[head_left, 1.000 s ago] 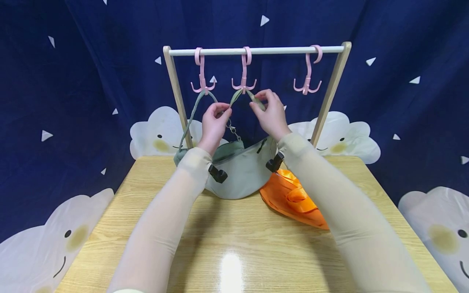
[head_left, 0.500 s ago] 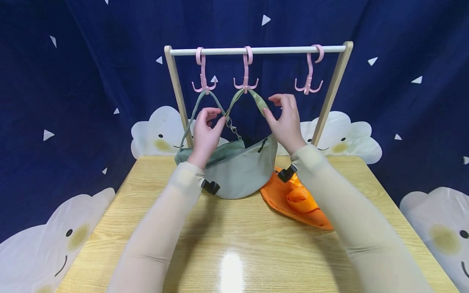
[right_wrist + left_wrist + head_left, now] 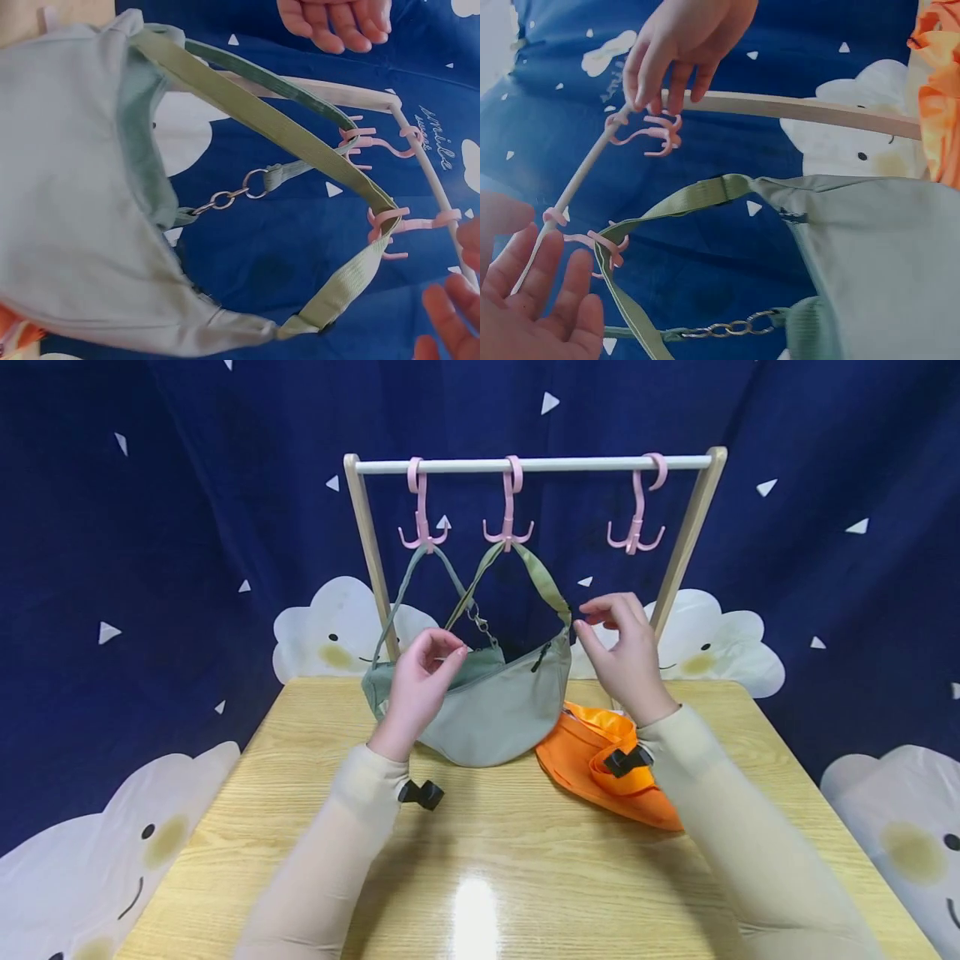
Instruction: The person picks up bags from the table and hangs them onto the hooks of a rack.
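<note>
A grey-green crescent shoulder bag hangs by its light green strap from the middle pink hook. My left hand is in front of the bag's left part, fingers loosely bent and holding nothing. To the right of the strap, my right hand is raised with thumb and fingers apart, also holding nothing. Behind the grey-green bag, a darker green bag with a metal chain hangs on the left pink hook. In the left wrist view the strap loops over the hook.
An orange bag lies on the wooden table, right of the hanging bags. The rack's white rail runs between wooden posts. A third pink hook at the right carries nothing. A blue curtain is behind.
Both hands have let go of the light green strap and moved down and apart. The strap now hangs free from the middle hook, with the bag below it.
</note>
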The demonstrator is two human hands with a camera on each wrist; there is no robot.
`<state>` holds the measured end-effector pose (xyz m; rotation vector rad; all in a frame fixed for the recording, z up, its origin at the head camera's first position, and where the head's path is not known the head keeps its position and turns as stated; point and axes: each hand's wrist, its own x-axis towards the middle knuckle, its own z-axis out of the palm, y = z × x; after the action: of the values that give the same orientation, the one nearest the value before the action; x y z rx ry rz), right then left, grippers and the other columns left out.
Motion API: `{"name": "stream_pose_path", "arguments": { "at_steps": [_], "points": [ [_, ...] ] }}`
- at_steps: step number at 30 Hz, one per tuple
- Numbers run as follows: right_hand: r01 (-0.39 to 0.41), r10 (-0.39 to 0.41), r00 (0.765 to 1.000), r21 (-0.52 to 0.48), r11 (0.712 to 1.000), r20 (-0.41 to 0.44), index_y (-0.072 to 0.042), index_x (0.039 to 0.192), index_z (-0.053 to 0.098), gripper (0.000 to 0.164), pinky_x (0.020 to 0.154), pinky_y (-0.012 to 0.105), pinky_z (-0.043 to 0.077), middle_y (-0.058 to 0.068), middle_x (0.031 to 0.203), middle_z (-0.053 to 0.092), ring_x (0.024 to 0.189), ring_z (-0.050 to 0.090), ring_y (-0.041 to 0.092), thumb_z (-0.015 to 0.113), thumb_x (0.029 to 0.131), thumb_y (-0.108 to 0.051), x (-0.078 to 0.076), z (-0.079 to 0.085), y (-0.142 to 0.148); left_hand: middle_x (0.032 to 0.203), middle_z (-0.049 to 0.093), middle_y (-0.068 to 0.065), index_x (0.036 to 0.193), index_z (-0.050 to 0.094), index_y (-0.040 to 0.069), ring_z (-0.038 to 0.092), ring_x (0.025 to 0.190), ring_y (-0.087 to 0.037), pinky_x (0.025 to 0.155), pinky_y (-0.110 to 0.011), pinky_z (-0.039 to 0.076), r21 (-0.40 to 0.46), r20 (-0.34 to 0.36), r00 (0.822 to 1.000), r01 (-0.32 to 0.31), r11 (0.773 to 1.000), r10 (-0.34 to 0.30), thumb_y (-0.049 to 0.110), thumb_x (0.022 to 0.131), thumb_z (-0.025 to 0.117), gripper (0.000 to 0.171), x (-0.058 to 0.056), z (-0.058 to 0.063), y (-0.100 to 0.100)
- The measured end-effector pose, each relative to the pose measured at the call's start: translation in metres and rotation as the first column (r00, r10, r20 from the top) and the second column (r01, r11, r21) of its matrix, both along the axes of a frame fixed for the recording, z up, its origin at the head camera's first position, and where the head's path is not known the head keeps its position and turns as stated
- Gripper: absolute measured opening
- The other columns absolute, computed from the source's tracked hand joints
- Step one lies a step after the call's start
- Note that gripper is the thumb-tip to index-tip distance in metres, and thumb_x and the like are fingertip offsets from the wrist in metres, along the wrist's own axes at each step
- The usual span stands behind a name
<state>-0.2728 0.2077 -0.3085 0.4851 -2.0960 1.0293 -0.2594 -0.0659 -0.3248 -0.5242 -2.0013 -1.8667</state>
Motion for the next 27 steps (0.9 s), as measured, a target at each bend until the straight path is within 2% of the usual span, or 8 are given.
{"name": "stream_pose_path", "arguments": {
  "at_steps": [6,13,27],
  "points": [
    [0.003,-0.003,1.0,-0.003,1.0,0.01,0.0,0.11,0.066,0.016,0.092,0.02,0.043,0.018,0.111,0.059,0.1,0.062,0.025,0.071,0.095,-0.004,0.02,-0.019,0.018,0.093,0.064,-0.003,0.105,0.062,-0.009,0.058,0.084,-0.006,0.075,-0.019,0.046,-0.001,0.007,0.999,0.043,0.999,-0.043,-0.003,0.097,0.063,0.011,0.013,-0.021,0.0],
    [0.005,-0.005,1.0,0.014,1.0,0.0,0.002,0.106,0.066,0.016,0.093,0.014,0.042,0.018,0.109,0.06,0.097,0.061,0.023,0.073,0.092,0.002,0.034,-0.037,0.03,0.101,0.065,-0.02,0.106,0.063,-0.005,0.059,0.091,-0.011,0.079,-0.022,0.046,-0.059,0.036,0.998,0.046,0.997,-0.044,0.0,0.098,0.064,0.009,0.021,-0.042,0.006],
    [-0.014,0.016,1.0,0.134,0.991,-0.012,0.0,0.1,0.069,0.016,0.087,0.02,0.043,0.013,0.104,0.063,0.093,0.058,0.021,0.074,0.087,0.009,0.067,-0.071,0.042,0.1,0.066,-0.018,0.104,0.064,-0.002,0.062,0.092,-0.012,0.079,-0.023,0.048,-0.092,0.039,0.997,0.071,0.993,-0.068,0.0,0.097,0.066,0.008,0.04,-0.067,0.013]
  ]
}}
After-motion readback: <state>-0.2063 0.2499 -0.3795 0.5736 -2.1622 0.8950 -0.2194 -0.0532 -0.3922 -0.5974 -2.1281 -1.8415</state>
